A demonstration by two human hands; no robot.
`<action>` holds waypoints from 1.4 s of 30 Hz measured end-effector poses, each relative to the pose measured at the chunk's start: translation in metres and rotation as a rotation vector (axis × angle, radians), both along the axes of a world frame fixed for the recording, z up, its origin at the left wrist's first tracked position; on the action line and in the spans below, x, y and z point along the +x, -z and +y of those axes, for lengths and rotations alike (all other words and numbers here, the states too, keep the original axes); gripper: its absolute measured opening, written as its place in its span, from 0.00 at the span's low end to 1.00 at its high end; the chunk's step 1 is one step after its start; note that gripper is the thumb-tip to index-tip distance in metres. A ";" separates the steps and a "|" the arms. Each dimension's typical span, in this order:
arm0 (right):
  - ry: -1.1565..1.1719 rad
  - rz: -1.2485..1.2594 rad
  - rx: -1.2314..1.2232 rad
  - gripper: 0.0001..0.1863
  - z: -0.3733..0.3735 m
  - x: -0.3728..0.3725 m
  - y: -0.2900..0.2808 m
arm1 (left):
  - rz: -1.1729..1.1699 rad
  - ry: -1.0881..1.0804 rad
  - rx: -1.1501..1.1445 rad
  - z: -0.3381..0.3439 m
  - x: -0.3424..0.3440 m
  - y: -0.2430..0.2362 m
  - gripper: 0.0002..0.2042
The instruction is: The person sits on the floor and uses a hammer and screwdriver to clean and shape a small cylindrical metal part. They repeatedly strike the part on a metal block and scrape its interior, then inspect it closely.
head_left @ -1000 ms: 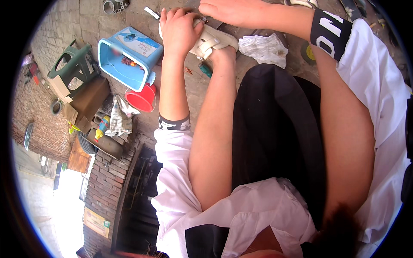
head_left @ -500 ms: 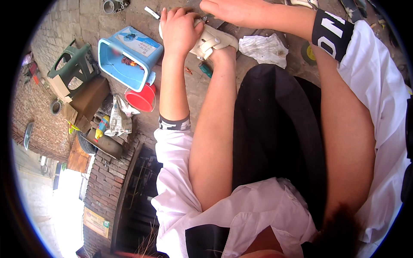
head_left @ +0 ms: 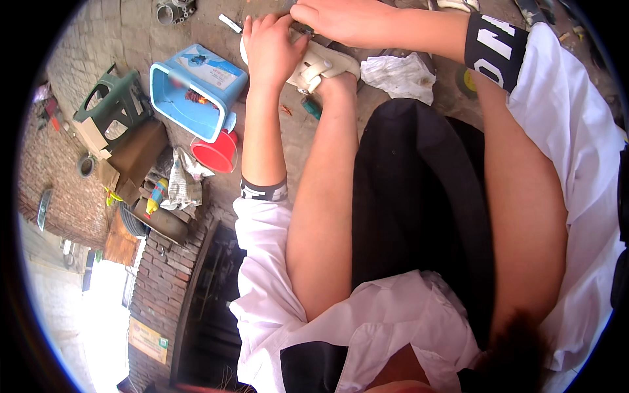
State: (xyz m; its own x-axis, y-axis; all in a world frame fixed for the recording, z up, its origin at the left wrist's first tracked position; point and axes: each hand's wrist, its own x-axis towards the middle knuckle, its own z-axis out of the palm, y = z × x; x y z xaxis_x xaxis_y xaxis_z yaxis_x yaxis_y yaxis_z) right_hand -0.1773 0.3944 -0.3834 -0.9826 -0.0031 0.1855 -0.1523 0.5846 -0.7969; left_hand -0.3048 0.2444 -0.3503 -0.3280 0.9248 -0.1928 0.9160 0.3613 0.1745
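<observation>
From the head view, the person sits low over a paved floor (head_left: 419, 108), bare knees drawn up, with both hands working at twelve o'clock near the top rim. The left hand (head_left: 268, 49) is curled, fingers bent over a small part just above a pale sandal (head_left: 321, 65); what it grips is hidden under the knuckles. The right hand (head_left: 341, 19) comes in from one o'clock, fingers closed together and pressed down on the same spot, touching the left hand's fingertips. Whether it pinches a tool there, I cannot tell. The sandal sits on the person's foot directly under both hands, its straps facing up.

A crumpled white cloth (head_left: 400, 75) lies on the floor just beside the sandal at one o'clock. A small green-handled tool (head_left: 311, 107) lies on the floor below the sandal, close to the left shin. At ten o'clock a light blue plastic box (head_left: 193, 88) stands open and tilted, with a red bowl (head_left: 216, 154) touching its lower corner. Farther out at nine o'clock stand a green plastic stool (head_left: 111, 105) and a brown cardboard box (head_left: 134, 157), with crumpled newspaper (head_left: 180, 183) near the bowl.
</observation>
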 end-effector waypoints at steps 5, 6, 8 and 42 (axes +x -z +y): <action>0.101 -0.164 -0.146 0.15 -0.009 -0.002 -0.012 | -0.277 -0.139 0.198 0.006 0.016 0.006 0.09; 0.074 -0.202 -0.179 0.16 -0.008 -0.002 -0.018 | -0.306 -0.210 0.228 0.002 0.021 0.009 0.09; 0.020 -0.274 -0.239 0.18 -0.003 -0.003 -0.028 | -0.299 -0.238 0.326 -0.008 0.024 0.013 0.08; 0.863 -0.599 -0.425 0.23 0.043 0.098 0.022 | -0.340 -0.419 0.433 -0.023 0.026 0.016 0.06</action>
